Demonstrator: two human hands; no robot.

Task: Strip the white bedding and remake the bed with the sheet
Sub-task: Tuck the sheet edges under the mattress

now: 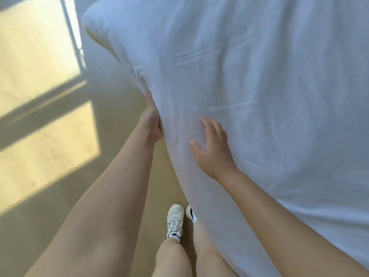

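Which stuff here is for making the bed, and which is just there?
For the job: white sheet, left hand gripping its edge, right hand flat on it.
Just there: white sneakers, sunlit floor.

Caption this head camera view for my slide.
Left hand grips the edge of the white sheet; right hand rests flat on top.

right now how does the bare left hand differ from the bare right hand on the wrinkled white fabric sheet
The bare left hand grips the edge of the wrinkled white fabric sheet, its fingers tucked out of sight behind the cloth; the bare right hand lies flat on top with its fingers spread. The left hand is at the sheet's side edge, next to the tan floor; the right hand is further in on the top surface. Both touch the same sheet.
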